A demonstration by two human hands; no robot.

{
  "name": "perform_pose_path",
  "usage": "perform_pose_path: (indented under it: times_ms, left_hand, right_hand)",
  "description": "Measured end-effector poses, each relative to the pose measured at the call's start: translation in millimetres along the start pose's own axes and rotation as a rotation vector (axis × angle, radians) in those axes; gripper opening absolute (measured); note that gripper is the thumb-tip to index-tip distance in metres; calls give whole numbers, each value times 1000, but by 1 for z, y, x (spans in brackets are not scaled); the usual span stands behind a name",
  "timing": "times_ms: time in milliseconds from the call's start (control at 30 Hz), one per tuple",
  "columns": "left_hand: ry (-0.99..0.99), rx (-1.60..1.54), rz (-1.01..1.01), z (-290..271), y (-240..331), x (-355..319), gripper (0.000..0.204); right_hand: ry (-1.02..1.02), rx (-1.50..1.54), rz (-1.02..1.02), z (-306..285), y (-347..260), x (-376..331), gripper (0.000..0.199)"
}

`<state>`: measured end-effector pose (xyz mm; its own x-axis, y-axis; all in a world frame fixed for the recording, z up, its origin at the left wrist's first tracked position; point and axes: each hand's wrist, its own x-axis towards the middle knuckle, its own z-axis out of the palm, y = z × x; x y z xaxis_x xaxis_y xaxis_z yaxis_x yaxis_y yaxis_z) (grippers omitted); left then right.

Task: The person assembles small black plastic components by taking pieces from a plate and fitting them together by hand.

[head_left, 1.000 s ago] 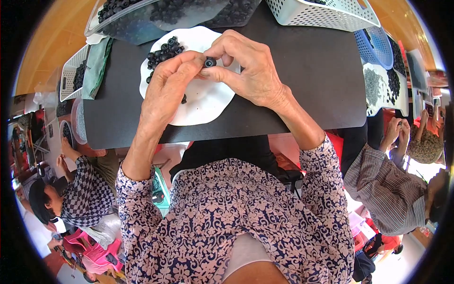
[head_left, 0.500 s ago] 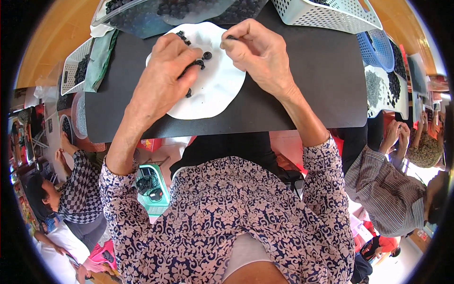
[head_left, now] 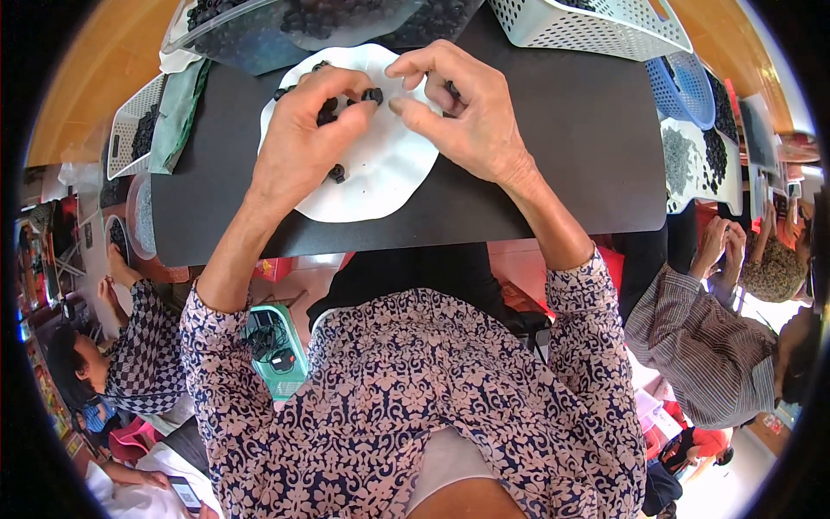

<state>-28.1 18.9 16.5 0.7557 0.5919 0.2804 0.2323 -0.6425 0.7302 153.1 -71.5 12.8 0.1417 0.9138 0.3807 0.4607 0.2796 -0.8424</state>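
Pinching a small dark bead between thumb and forefinger, our left hand is closed on it over the white scalloped plate. Our right hand hovers just beside, fingers curled; whether it grips anything we cannot tell. We judge the bead light, hard, smooth and quick to roll, so fingertips should take it by its sides. More dark beads lie loose on the plate, which rests on a black board. White baskets crowd the far edge; other people sit close around us.
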Motion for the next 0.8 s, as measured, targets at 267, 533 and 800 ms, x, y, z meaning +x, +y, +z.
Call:
perform_pose_path:
  times_ms: [267, 533, 800]
  left_hand:
    - [-17, -1107, -482, 18, 11, -6, 18]
    - [-9, -1138, -465, 21, 6, -10, 22]
    - [88, -711, -371, 0, -3, -12, 21]
  right_hand:
    - [104, -230, -355, 13, 9, -2, 32]
    - [85, -209, -345, 15, 12, -3, 30]
    - [98, -223, -295, 12, 9, -5, 23]
